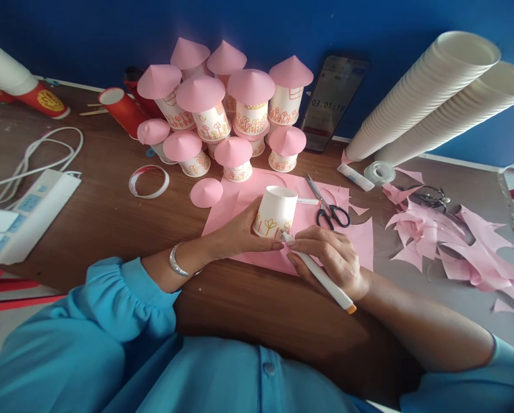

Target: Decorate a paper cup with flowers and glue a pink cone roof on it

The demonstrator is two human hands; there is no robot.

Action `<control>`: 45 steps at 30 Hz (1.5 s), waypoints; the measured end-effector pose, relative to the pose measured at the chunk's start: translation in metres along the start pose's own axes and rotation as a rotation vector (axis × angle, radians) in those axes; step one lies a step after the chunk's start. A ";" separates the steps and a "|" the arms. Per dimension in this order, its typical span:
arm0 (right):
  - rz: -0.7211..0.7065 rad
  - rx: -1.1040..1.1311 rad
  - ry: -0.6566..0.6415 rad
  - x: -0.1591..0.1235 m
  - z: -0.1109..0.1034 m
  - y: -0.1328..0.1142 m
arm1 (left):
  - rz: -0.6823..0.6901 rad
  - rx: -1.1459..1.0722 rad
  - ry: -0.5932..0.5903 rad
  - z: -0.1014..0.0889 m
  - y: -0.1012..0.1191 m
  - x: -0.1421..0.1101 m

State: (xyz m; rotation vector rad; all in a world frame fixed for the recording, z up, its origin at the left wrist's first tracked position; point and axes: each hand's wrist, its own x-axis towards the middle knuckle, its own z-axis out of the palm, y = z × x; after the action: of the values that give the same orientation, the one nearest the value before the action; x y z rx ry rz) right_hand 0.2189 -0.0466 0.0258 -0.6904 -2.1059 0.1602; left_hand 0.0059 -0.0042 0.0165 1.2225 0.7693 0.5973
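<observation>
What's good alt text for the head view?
The left hand holds a white paper cup with yellow flower drawings while the right hand holds a white marker, tip at the cup's lower edge. Behind stand decorated white cups under pink paper cones; black-handled scissors lie nearby.

Between the forearms (429,321), the bare near surface (226,307) permits passage toward the decorated cup (277,209), whereas the cone-roofed cups (201,94) block the far side, the scissors (326,206) lie just beyond the right hand (337,258), and paper scraps (420,226) and cup stacks (429,92) restrict the right.
</observation>
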 end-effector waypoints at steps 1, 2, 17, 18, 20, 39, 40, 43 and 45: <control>0.001 -0.002 0.000 0.000 0.000 0.000 | 0.000 0.001 0.000 0.000 0.000 0.000; -0.001 -0.003 0.001 0.000 0.000 0.000 | 0.001 0.005 -0.001 -0.001 -0.001 0.000; -0.003 -0.006 -0.008 0.001 -0.001 0.000 | -0.005 -0.002 0.002 -0.001 -0.001 0.000; -0.006 -0.006 -0.007 0.001 -0.001 0.000 | -0.009 -0.006 0.000 -0.001 -0.001 0.000; -0.008 -0.006 -0.005 0.001 -0.001 0.000 | -0.013 -0.015 -0.007 -0.001 -0.001 0.000; -0.016 0.008 -0.003 -0.001 0.000 0.001 | -0.007 0.010 0.000 0.000 0.001 0.001; -0.017 0.011 -0.003 -0.001 0.000 0.001 | -0.003 0.013 -0.002 0.000 0.001 0.000; -0.018 0.019 -0.002 0.000 0.000 0.001 | 0.000 0.018 -0.005 0.000 0.000 0.000; -0.019 0.021 -0.004 0.000 0.000 0.001 | 0.004 0.010 -0.005 0.000 0.000 0.001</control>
State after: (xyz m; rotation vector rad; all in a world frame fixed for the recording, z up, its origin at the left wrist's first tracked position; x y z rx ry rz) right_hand 0.2194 -0.0461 0.0256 -0.6584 -2.1110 0.1731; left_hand 0.0063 -0.0037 0.0162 1.2342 0.7664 0.5936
